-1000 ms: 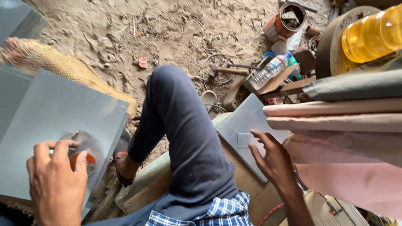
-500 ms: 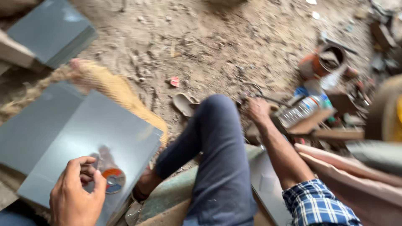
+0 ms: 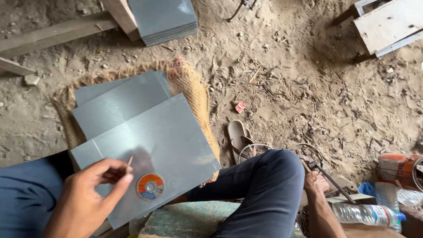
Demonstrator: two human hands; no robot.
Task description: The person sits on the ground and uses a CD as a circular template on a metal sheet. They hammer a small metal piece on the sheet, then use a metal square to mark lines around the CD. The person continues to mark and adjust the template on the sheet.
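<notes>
My left hand point(image 3: 88, 194) is at the lower left, pinching a thin wooden stick point(image 3: 129, 161) between thumb and fingers. It hovers over the top grey sheet point(image 3: 154, 132) of a small pile resting across my lap. A small round disc point(image 3: 150, 187), orange, blue and grey, lies on that sheet just right of the hand. My right hand point(image 3: 316, 183) reaches down past my bent knee point(image 3: 273, 176) to the dirt floor. It touches a dark metal tool point(image 3: 337, 185) with a long thin shaft. The knee hides the fingers.
A burlap mat point(image 3: 194, 88) lies under the sheets. A sandal point(image 3: 239, 136) and a wire loop point(image 3: 264, 146) lie by the knee. A plastic bottle point(image 3: 368, 214) and orange can point(image 3: 398, 169) sit at right. More grey sheets point(image 3: 163, 17), wooden beams point(image 3: 53, 33) and a board point(image 3: 387, 22) lie beyond.
My right hand has left the sheet at the right and gone down to the floor beside the knee. My left hand has come off the disc. The view has swung left.
</notes>
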